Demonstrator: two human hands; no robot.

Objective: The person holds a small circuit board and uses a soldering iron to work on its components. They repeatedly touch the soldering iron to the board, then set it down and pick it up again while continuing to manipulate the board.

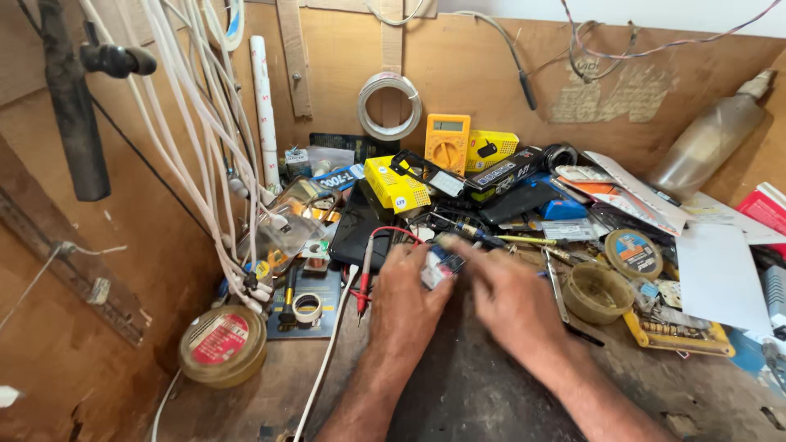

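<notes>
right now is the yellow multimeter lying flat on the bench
No, the yellow multimeter stands propped upright against the wooden back wall, behind the clutter and well beyond both hands.

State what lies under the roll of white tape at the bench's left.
The roll of white tape rests on a dark flat card, beside a black-handled tool. The roll hides the part of the card directly beneath it.

A yellow box (pixel 396 185) lies behind the hands, a grey-screened yellow multimeter (pixel 447 142) beyond it.
</notes>
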